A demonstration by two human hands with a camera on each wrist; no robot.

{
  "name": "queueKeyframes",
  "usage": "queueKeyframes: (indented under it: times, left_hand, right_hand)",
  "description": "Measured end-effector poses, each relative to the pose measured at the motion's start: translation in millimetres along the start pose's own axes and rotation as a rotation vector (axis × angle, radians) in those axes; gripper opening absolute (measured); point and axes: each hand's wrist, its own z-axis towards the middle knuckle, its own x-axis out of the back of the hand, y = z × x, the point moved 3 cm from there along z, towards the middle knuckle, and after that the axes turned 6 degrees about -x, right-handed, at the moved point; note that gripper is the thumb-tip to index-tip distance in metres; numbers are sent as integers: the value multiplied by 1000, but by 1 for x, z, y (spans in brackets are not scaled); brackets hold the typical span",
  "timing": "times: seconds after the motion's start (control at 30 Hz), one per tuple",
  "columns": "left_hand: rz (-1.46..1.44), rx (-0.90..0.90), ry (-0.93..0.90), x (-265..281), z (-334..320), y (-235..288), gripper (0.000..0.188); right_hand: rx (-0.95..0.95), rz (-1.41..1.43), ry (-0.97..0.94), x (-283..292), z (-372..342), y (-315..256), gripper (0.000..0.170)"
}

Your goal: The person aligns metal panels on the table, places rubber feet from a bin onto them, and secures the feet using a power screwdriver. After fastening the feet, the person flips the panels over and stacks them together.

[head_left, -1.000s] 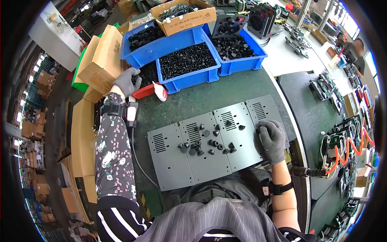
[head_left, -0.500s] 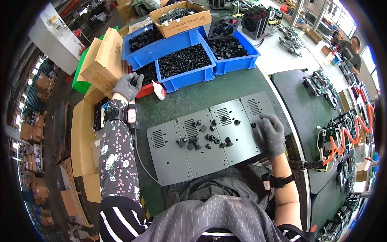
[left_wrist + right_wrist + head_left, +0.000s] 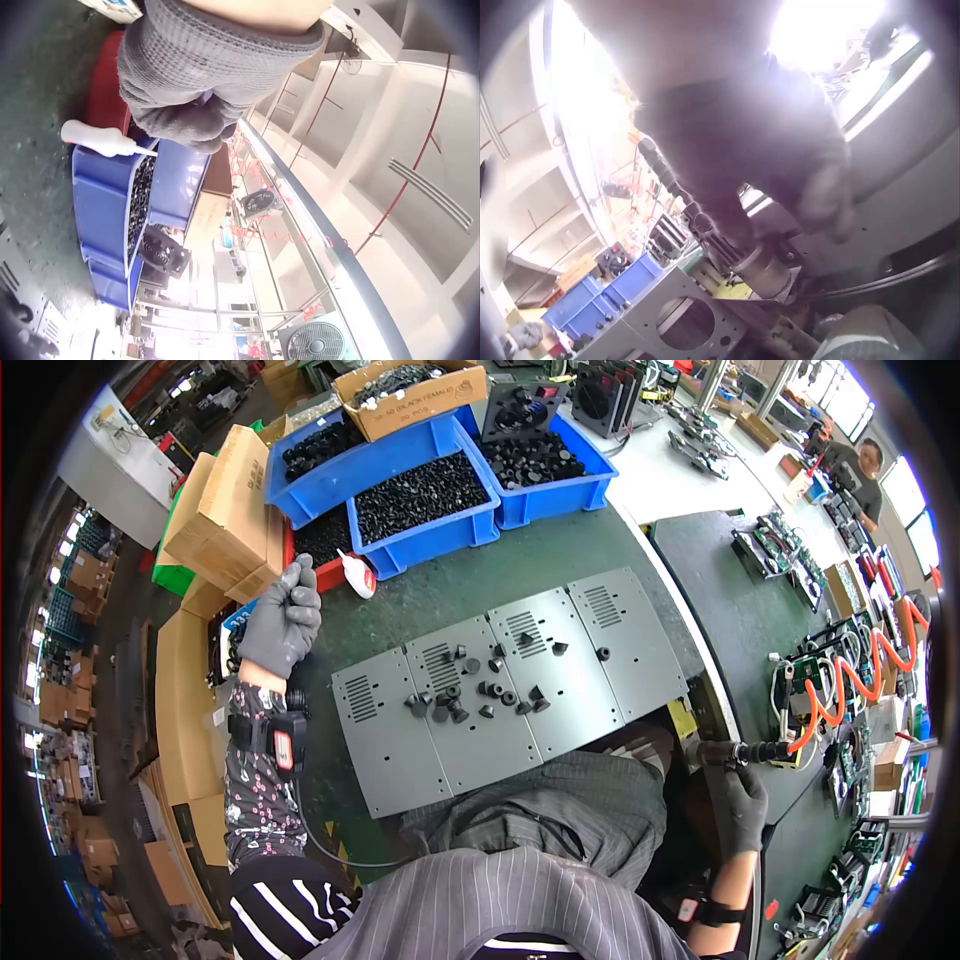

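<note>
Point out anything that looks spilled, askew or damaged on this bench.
The small black plugs lie scattered in no clear order across the grey panels, facing different ways, which looks untidy, though they may be laid out for use. No damage stands out.

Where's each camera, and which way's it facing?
Head: worn there, facing forward and down over gray panels; floral sleeve, left grip, right grip show.
Left wrist: worn there, looking past the left grip at a white bottle.
Right wrist: worn there, looking past the right grip toward blue bins.
Head and left wrist share the bottle.
</note>
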Motion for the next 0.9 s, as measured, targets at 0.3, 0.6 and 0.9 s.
queueKeyframes:
  times: [0.3, 0.6, 0.9]
  left_hand:
    - [47, 152, -90, -27, -61, -66, 22]
    - [57, 161, -15, -20, -85, -85, 23]
    - [18, 218, -116, -35, -86, -119, 20]
  right_hand:
    - [290, 422, -289, -32, 24, 3, 45]
    - [477, 478, -72, -25, 20, -26, 38]
    - [934, 884, 64, -29, 45, -162, 36]
